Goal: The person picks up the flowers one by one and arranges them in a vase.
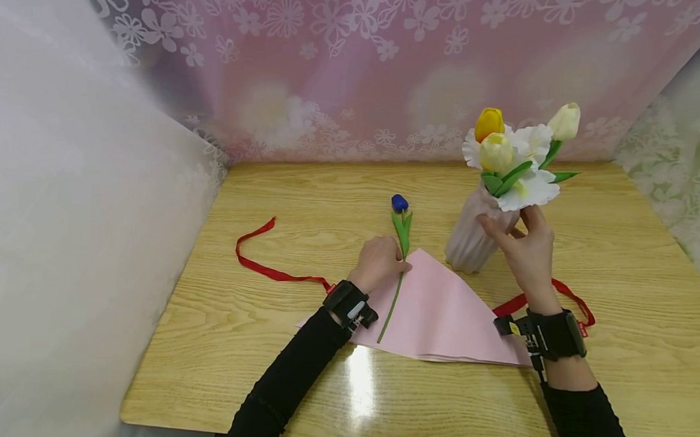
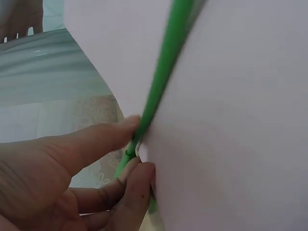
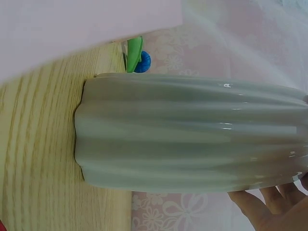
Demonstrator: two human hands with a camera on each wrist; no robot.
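A blue tulip (image 1: pixel 399 204) with a green stem lies across the folded pink paper (image 1: pixel 451 312), its bloom past the paper's top tip. My left hand (image 1: pixel 377 264) pinches the stem below the leaves, right at the paper's upper edge. In the left wrist view, thumb and fingers meet around the green stem (image 2: pixel 161 72). On the right, the ribbed pale vase (image 1: pixel 473 232) stands on the table. My right hand (image 1: pixel 525 250) grips it near the rim; its fingers (image 3: pixel 276 202) show along the side in the right wrist view.
The vase holds a yellow-orange tulip (image 1: pixel 489 125), pale tulips (image 1: pixel 564 121) and white ruffled flowers (image 1: pixel 530 189). A red ribbon (image 1: pixel 261 269) runs out left of the paper and shows again at right. A pink floral curtain (image 1: pixel 355 83) hangs behind the wooden table (image 1: pixel 206 368).
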